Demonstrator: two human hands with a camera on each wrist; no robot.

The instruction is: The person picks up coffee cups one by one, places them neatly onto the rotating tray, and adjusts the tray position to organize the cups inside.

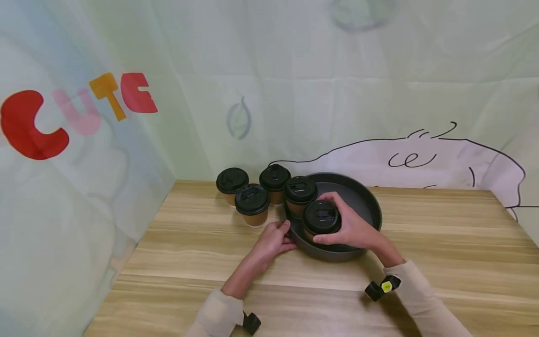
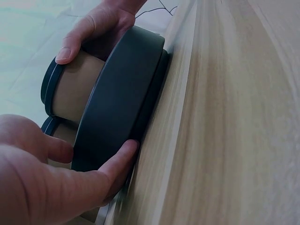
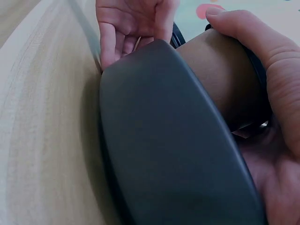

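A round dark grey tray (image 1: 360, 201) lies on the wooden table with two lidded paper cups inside its rim. My right hand (image 1: 353, 227) grips the nearer paper cup (image 1: 322, 216), thumb on the near side and fingers round the far side; its brown wall and black lid show. Behind it, to the left, stands the second paper cup (image 1: 301, 191). At the tray's left front, my left hand (image 1: 273, 241) holds the edge. In the left wrist view its thumb is at the upper rim and a finger lies low along the tray's wall (image 2: 119, 101).
Left of the tray stand three more lidded cups: one at the back (image 1: 275, 179), one in front (image 1: 252, 201) and one at far left (image 1: 232, 181). A printed curtain (image 1: 294, 107) hangs behind the wooden table (image 1: 442, 243).
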